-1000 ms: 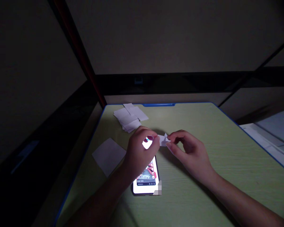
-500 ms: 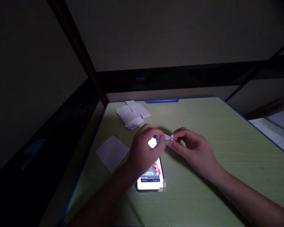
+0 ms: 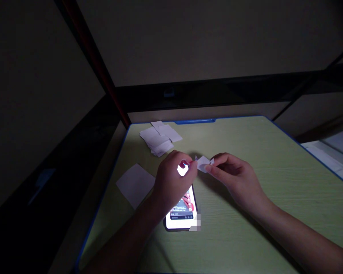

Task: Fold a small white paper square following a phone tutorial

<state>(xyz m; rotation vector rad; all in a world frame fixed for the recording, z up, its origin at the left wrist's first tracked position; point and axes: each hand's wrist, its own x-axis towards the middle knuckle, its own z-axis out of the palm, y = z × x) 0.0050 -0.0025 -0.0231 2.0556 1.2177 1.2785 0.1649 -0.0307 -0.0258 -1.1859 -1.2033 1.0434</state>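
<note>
A small folded piece of white paper (image 3: 203, 163) is held up between both hands above the table. My left hand (image 3: 174, 179) pinches its left end with thumb and index finger, and my right hand (image 3: 238, 175) grips its right end between thumb and fingers. Small pointed corners of the paper stick up at either side. Beneath my left hand lies a lit phone (image 3: 181, 224), its upper screen partly covered by that hand. A single square white sheet (image 3: 135, 185) lies flat just left of my left hand.
A loose pile of white paper sheets (image 3: 158, 139) rests near the back left of the green table (image 3: 274, 171), which has a blue edge. Dark walls stand behind and to the left. White objects (image 3: 331, 156) lie beyond the right edge.
The folded paper shows more of its flat face between the fingers. My right hand has shifted slightly right, and my left fingertips have moved a little left.
</note>
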